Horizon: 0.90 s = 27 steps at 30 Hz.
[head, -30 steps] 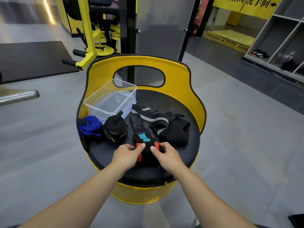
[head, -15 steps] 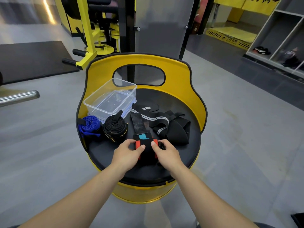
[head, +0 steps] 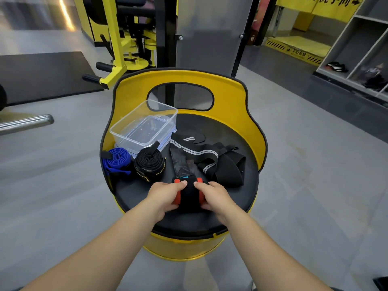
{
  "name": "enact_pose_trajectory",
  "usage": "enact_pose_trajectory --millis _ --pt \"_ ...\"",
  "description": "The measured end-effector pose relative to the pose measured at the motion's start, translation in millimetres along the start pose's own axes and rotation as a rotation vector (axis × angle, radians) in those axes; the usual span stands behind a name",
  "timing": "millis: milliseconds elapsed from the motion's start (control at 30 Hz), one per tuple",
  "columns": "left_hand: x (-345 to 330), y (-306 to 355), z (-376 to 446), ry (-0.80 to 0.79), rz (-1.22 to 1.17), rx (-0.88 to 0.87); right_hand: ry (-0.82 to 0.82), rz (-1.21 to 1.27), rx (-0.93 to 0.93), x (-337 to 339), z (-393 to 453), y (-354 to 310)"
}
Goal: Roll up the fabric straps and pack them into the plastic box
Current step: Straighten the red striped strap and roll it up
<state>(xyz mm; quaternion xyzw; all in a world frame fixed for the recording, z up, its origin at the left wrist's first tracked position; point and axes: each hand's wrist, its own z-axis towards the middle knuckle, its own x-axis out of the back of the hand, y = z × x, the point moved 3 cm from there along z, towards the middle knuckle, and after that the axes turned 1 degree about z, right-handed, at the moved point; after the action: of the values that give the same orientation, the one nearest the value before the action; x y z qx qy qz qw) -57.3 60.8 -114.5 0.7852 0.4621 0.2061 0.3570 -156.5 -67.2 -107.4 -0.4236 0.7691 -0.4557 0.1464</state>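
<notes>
- Black fabric with red edges: I see the strap roll (head: 190, 194) at lower centre of the frame, on the black seat (head: 235, 198) of a yellow barrel stool (head: 231, 95).
- My left hand (head: 165, 195) grips its left end, fingers (head: 181, 184) curled over the top.
- My right hand (head: 214, 196) grips the right end the same way; the roll sits between both hands.
- Its loose tail (head: 179, 162) runs up the frame from the roll.
- Clear plastic box (head: 144, 127) sits upper left on the seat, open.
- Just below it lie a blue strap (head: 115, 162) and a rolled black strap (head: 150, 164).
- An unrolled black strap with grey stripes (head: 212, 158) lies right of centre.
</notes>
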Motion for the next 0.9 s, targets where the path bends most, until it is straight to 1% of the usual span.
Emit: enact_pose_trajectory --millis 67,133,200,300,400,467,567,667,800,900 --pt "2 4 -2 -0.075 -0.076 0.065 -0.049 0.084 -0.039 3 3 1" --pt "4 5 -4 -0.139 -0.088 0.121 -0.07 0.148 -0.072 6 1 1" --pt "4 9 -7 -0.184 -0.076 0.13 -0.071 0.211 -0.073 7 -3 0" --pt "1 26 -16 -0.246 -0.09 0.034 -0.065 0.299 0.008 11 -9 -13" --pt "-1 51 -33 -0.34 -0.088 -0.155 -0.106 0.399 0.126 18 -20 -38" --pt "0 65 -46 -0.395 -0.078 -0.273 -0.151 0.359 0.218 27 -34 -60" --pt "1 80 -67 -0.453 -0.004 -0.402 -0.244 0.212 0.31 43 -58 -84" --pt "0 85 -77 -0.484 0.08 -0.451 -0.304 0.152 0.351 57 -67 -88" --pt "-2 86 -74 -0.468 0.091 -0.431 -0.254 0.083 0.374 59 -58 -82" --pt "-1 89 -65 -0.453 0.066 -0.431 -0.131 -0.001 0.39 55 -45 -90"
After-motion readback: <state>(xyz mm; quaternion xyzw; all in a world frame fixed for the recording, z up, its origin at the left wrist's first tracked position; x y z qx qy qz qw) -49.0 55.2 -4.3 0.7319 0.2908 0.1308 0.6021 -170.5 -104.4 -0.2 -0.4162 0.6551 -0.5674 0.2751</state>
